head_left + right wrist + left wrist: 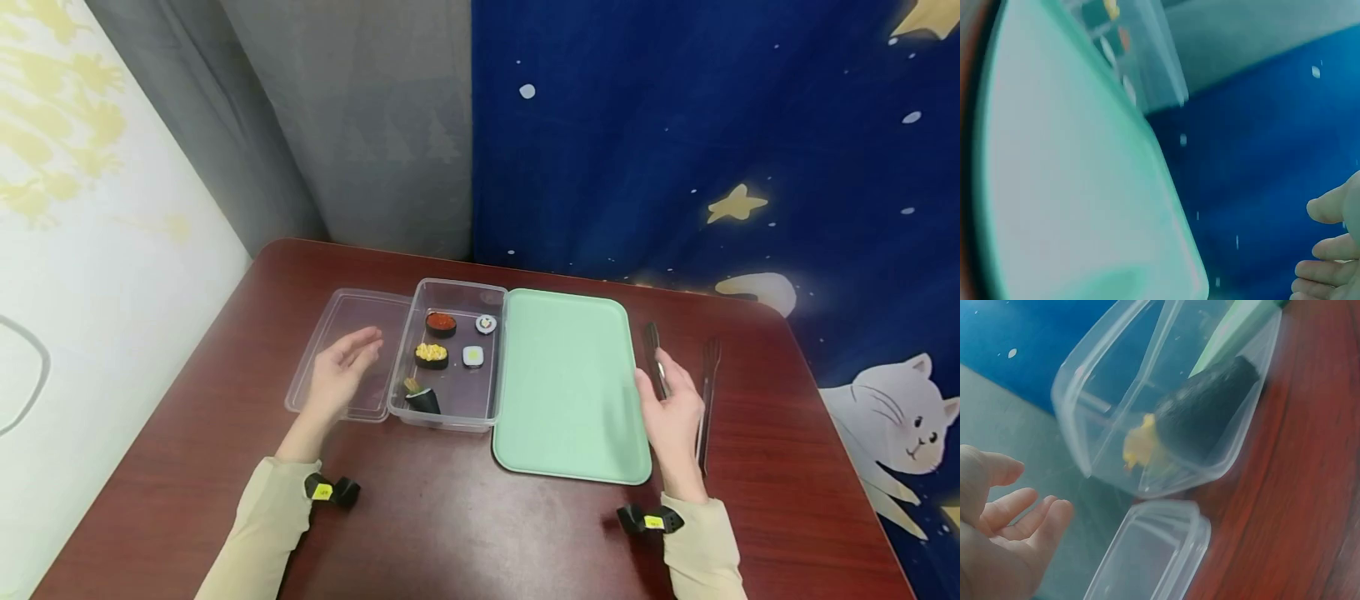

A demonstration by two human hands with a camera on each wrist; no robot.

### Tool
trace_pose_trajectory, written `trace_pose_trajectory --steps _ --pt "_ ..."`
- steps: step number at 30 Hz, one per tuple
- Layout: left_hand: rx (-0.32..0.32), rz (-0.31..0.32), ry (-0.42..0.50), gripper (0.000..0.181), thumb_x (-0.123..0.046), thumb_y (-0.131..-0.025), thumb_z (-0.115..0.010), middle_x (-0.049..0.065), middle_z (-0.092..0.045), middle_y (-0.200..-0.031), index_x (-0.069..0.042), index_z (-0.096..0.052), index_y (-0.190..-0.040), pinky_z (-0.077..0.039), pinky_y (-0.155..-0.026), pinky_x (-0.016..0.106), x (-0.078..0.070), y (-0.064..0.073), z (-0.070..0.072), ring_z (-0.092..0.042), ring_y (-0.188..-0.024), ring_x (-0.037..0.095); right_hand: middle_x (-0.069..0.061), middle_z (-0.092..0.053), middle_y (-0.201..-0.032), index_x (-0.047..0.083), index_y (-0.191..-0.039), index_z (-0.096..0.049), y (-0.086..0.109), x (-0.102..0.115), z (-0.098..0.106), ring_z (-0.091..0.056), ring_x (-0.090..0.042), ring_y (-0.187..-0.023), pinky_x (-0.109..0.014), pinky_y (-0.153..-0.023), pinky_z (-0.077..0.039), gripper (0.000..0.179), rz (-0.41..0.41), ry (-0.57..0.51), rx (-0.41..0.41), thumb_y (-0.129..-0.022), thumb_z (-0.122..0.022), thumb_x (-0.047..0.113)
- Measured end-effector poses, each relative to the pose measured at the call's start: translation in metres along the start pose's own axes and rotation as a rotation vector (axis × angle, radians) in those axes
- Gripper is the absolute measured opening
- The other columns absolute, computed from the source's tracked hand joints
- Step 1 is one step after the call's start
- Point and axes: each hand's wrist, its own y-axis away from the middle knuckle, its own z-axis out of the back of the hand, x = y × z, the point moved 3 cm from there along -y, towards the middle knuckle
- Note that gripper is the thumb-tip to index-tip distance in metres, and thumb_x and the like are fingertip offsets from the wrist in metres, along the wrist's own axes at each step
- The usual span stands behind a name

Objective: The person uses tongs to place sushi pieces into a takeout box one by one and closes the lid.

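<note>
My left hand (337,375) hovers over the clear plastic lid (318,350), fingers loosely bent and holding nothing. Right of it stands a clear plastic container (457,408) with several toy sushi pieces inside: a red roe piece (441,324), a yellow-topped piece (432,356), two small white rolls and a black cone-shaped hand roll (423,401). The left wrist view shows this hand roll (1204,412) through the container wall. Beside the right edge of a green tray (570,383) is my right hand (672,412), its fingers loosely spread, overlapping a dark slender utensil (651,337).
A long dark fork-like utensil (709,375) lies right of the right hand on the reddish-brown wooden table (480,533). The tray sits against the container's right side. Grey and blue curtains (637,150) hang behind the table, and a white wall stands at left.
</note>
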Motion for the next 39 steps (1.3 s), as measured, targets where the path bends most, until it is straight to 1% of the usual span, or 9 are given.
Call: trace_pose_trajectory --steps 4,7,13,15,22,25,29,34,39 --pt "-0.036 0.015 -0.019 0.034 0.001 -0.093 -0.053 0.031 -0.052 -0.125 0.012 -0.050 -0.125 -0.049 -0.085 0.015 -0.002 0.000 0.013 -0.061 -0.098 0.001 -0.020 -0.061 -0.119 -0.005 -0.121 -0.060 -0.005 0.023 -0.019 -0.059 -0.033 -0.104 -0.037 -0.084 -0.051 0.040 0.008 -0.070 0.078 -0.082 -0.069 0.002" --pt "-0.058 0.022 -0.052 0.034 -0.002 -0.093 -0.055 0.029 -0.053 -0.125 0.010 -0.052 -0.125 -0.049 -0.083 0.014 -0.002 0.000 0.025 -0.061 -0.097 0.000 -0.020 -0.061 -0.119 -0.005 -0.121 -0.060 -0.005 0.041 -0.033 -0.059 -0.032 -0.106 -0.044 -0.085 -0.050 0.040 0.043 -0.131 0.114 -0.082 -0.069 0.002" --pt "-0.083 0.037 -0.161 0.037 -0.011 -0.095 -0.056 0.026 -0.054 -0.126 0.006 -0.052 -0.128 -0.049 -0.082 0.013 0.002 0.004 0.052 -0.061 -0.100 0.000 -0.019 -0.061 -0.118 -0.006 -0.120 -0.060 -0.002 0.076 -0.059 -0.057 -0.032 -0.108 -0.043 -0.086 -0.050 0.040 0.138 -0.240 0.182 -0.081 -0.069 0.000" --pt "-0.094 0.072 -0.176 0.039 -0.014 -0.095 -0.057 0.024 -0.054 -0.127 0.005 -0.052 -0.129 -0.050 -0.083 0.016 0.006 0.006 0.062 -0.061 -0.102 0.003 -0.020 -0.061 -0.118 -0.007 -0.119 -0.060 0.001 0.089 -0.069 -0.058 -0.033 -0.107 -0.043 -0.085 -0.051 0.040 0.176 -0.268 0.207 -0.081 -0.070 0.000" --pt "-0.179 0.152 -0.294 0.043 -0.023 -0.094 -0.059 0.011 -0.060 -0.124 0.002 -0.054 -0.128 -0.046 -0.079 0.007 0.017 0.011 0.096 -0.057 -0.097 -0.005 -0.022 -0.061 -0.118 -0.007 -0.119 -0.059 0.015 0.138 -0.099 -0.056 -0.032 -0.111 -0.043 -0.089 -0.050 0.039 0.295 -0.379 0.324 -0.082 -0.068 0.003" --pt "-0.196 0.176 -0.293 0.043 -0.022 -0.095 -0.057 0.013 -0.059 -0.127 0.003 -0.052 -0.130 -0.046 -0.079 0.007 0.023 0.013 0.107 -0.057 -0.096 -0.006 -0.021 -0.061 -0.118 -0.006 -0.119 -0.060 0.022 0.159 -0.113 -0.056 -0.030 -0.111 -0.042 -0.092 -0.048 0.039 0.346 -0.433 0.364 -0.083 -0.068 0.005" --pt "-0.191 0.198 -0.298 0.044 -0.021 -0.096 -0.055 0.016 -0.056 -0.129 0.004 -0.049 -0.132 -0.047 -0.079 0.007 0.030 0.017 0.117 -0.057 -0.094 -0.008 -0.018 -0.062 -0.118 -0.004 -0.121 -0.059 0.033 0.185 -0.131 -0.057 -0.026 -0.112 -0.038 -0.094 -0.047 0.040 0.390 -0.471 0.421 -0.083 -0.068 0.008" --pt "-0.175 0.200 -0.306 0.043 -0.017 -0.096 -0.053 0.024 -0.052 -0.130 0.006 -0.047 -0.132 -0.046 -0.079 0.007 0.035 0.020 0.121 -0.056 -0.095 -0.009 -0.017 -0.060 -0.120 -0.003 -0.122 -0.058 0.051 0.212 -0.151 -0.057 -0.024 -0.110 -0.032 -0.094 -0.047 0.041 0.424 -0.487 0.506 -0.085 -0.067 0.011" --pt "-0.166 0.185 -0.321 0.042 -0.016 -0.097 -0.052 0.027 -0.051 -0.129 0.007 -0.047 -0.131 -0.046 -0.079 0.006 0.036 0.022 0.123 -0.055 -0.095 -0.010 -0.018 -0.056 -0.126 -0.005 -0.126 -0.055 0.075 0.234 -0.173 -0.053 -0.025 -0.117 -0.028 -0.101 -0.041 0.046 0.393 -0.509 0.579 -0.084 -0.067 0.011"
